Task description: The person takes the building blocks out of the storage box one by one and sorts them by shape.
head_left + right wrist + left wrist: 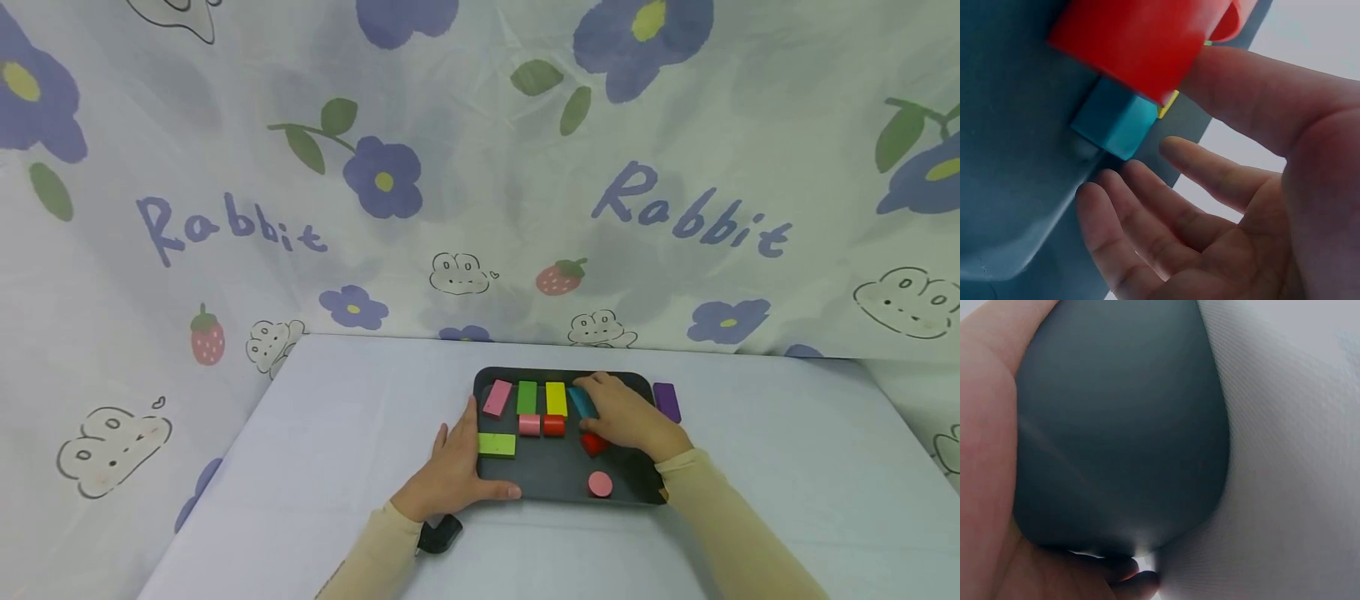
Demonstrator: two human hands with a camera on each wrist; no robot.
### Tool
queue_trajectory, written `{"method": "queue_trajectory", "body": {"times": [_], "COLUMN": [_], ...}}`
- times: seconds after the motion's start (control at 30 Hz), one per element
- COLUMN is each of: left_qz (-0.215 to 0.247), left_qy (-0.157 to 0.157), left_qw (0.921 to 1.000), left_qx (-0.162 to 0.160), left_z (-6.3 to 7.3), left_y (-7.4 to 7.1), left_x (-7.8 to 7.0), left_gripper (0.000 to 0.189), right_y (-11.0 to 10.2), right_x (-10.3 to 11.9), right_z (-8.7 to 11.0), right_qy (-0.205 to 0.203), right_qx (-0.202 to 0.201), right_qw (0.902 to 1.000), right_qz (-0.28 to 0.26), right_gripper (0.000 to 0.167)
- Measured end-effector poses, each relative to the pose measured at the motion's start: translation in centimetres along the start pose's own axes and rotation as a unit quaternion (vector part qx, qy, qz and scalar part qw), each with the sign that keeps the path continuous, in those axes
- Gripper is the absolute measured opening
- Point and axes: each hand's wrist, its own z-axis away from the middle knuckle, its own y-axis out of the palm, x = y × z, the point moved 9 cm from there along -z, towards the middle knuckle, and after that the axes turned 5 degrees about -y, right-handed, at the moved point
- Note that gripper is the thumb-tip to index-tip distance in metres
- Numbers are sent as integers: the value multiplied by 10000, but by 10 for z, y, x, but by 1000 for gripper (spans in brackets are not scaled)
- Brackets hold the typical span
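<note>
A dark tray (540,483) holds several coloured blocks. My left hand (450,475) rests against its front left corner, fingers straight along the left side and thumb along the front rim; the left wrist view shows the tray (1122,437) close up. Inside the tray, my right hand (626,412) spans a blue block (582,403). In the right wrist view the fingers are spread near this blue block (1113,122), with a gap between. The thumb lies beside a red curved block (1141,44), which partly covers the blue one.
Pink (497,398), green (527,397) and yellow (556,398) blocks stand along the tray's back. Small pink (529,425) and red (553,426) pieces sit before them. A lime block (497,445) lies left, a pink round (600,484) in front. Outside lies a purple block (667,402).
</note>
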Motion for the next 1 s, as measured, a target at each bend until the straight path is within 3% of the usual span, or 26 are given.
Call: {"method": "queue_trajectory", "body": {"times": [1.0], "left_qz": [-95], "left_qy": [-28], "left_qw": [10000], "left_qx": [-4], "left_z": [0], "left_y": [0], "left_x": [0], "left_gripper": [139], "right_y": [7], "right_x": [-1], "right_z": [-3], "right_qy": [188], "right_qx": [-72], "right_qw": [9997], "right_qz": [104], "right_gripper": [64]}}
